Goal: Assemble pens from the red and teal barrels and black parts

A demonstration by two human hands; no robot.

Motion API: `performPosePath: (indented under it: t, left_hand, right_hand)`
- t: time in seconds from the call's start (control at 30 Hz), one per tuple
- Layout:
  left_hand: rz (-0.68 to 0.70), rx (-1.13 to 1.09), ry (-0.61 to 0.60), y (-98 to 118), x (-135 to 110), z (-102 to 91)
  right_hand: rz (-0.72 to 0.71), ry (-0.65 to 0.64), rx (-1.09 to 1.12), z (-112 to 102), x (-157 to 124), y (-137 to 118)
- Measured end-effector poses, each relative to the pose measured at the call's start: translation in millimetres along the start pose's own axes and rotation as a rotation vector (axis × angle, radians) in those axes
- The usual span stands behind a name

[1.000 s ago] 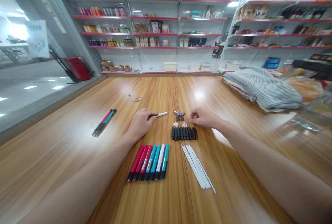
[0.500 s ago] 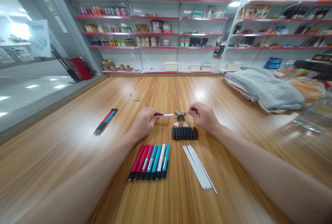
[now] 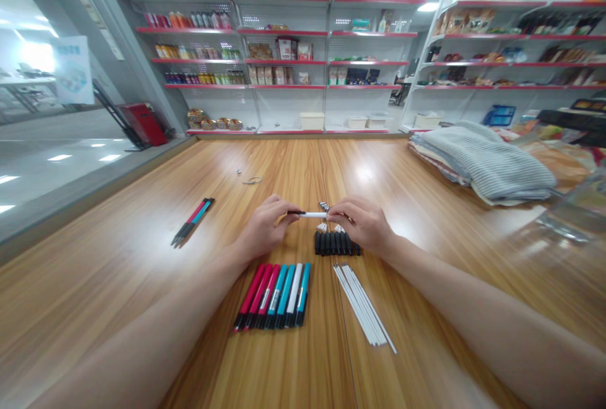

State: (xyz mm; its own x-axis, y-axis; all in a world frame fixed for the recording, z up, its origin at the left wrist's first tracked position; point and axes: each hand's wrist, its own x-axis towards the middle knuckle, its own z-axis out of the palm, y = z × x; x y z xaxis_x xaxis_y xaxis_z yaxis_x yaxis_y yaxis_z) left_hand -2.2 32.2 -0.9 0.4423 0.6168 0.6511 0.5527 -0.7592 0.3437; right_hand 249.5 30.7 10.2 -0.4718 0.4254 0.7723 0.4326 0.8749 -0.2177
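A white pen barrel (image 3: pixel 313 214) with a black end lies level between my hands. My left hand (image 3: pixel 266 226) pinches the black end. At the white end, the fingertips of my right hand (image 3: pixel 362 223) are closed; whether a small part is in them is hidden. Beneath the barrel stand black pen grips (image 3: pixel 334 243) in a row, with small white pieces (image 3: pixel 322 227) just behind them. Small metal parts (image 3: pixel 324 206) show partly behind my right fingers. Nearer me are red, blue and white pen barrels (image 3: pixel 279 295) and white refills (image 3: pixel 362 305).
Two pens (image 3: pixel 193 223) lie on the left of the wooden table (image 3: pixel 142 308). A thin loop (image 3: pixel 252 180) rests farther back. Folded striped cloth (image 3: pixel 487 163) and a clear container (image 3: pixel 580 207) are on the right. Stocked shelves (image 3: pixel 279 33) stand beyond the table.
My right hand has moved left from beside the small metal parts to the white end of the pen barrel. My left hand keeps its hold, almost in place.
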Motion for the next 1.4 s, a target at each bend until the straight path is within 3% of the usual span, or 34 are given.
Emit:
performPosePath:
  t: [0.43, 0.53, 0.63, 0.7, 0.73, 0.87, 0.93, 0.97, 1.03, 1.17, 1.4]
  left_hand:
    - [-0.011, -0.039, -0.040, 3.5, 0.1, -1.2]
    - [-0.027, -0.042, -0.035, 1.7, -0.2, -1.0]
    - [-0.074, -0.066, -0.018, -0.4, -0.8, -0.8]
    - [-0.126, -0.109, -0.001, -0.8, -1.2, -0.9]
    - [-0.152, -0.136, 0.009, -0.6, -1.3, -1.0]
    - [-0.227, -0.221, 0.037, 0.9, -1.7, -0.4]
    - [-0.244, -0.253, 0.043, 0.9, -2.0, 0.5]
    - [-0.247, -0.270, 0.044, 0.7, -2.1, 1.1]
    - [-0.245, -0.299, 0.047, 0.1, -2.4, 2.0]
    - [-0.233, -0.308, 0.046, -0.8, -2.8, 2.4]
    - [-0.231, -0.270, 0.007, -0.1, -3.1, 0.7]
  right_hand:
    - [-0.012, -0.049, 0.014, 2.6, -0.9, -0.7]
    - [0.066, -0.020, 0.022, -1.5, 3.6, -5.4]
    - [0.238, -0.014, 0.024, -15.8, 17.3, -13.9]
    - [0.384, -0.160, 0.019, -31.1, 29.8, -21.0]
    - [0.443, -0.299, 0.024, -39.6, 35.6, -24.6]
    - [0.598, -1.098, 0.092, -64.7, 43.8, -35.9]
    - [0.671, -1.378, 0.119, -66.6, 38.1, -38.5]
    - [0.701, -1.455, 0.120, -65.1, 34.1, -39.1]
    - [0.736, -1.520, 0.104, -59.5, 26.8, -38.9]
    - [0.759, -1.530, 0.082, -52.3, 21.9, -36.5]
    - [0.823, -1.573, 0.083, -59.0, 23.3, -37.6]
